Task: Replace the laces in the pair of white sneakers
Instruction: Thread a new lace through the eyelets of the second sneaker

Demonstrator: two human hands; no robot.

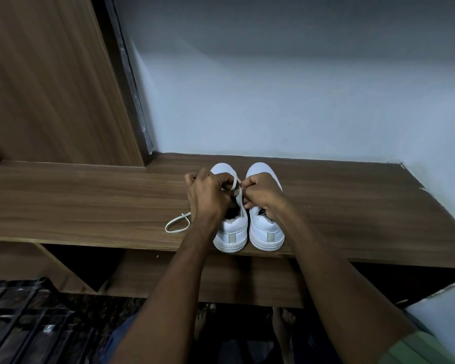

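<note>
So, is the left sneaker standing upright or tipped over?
Upright. The left sneaker stands on its sole on the wooden shelf, heel toward the camera, beside the right sneaker, while both hands work a lace above it.

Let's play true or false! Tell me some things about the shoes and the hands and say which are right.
1. Both hands, left hand and right hand, work over the left sneaker. True.
2. The sneakers are black. False: both, including the right sneaker, are white.
3. A loose end of white lace loops on the wooden shelf left of the sneakers. True.
4. The sneakers' toes point toward the person. False: the heels face the person.
5. The sneakers sit on the floor. False: they stand on the shelf.
</note>
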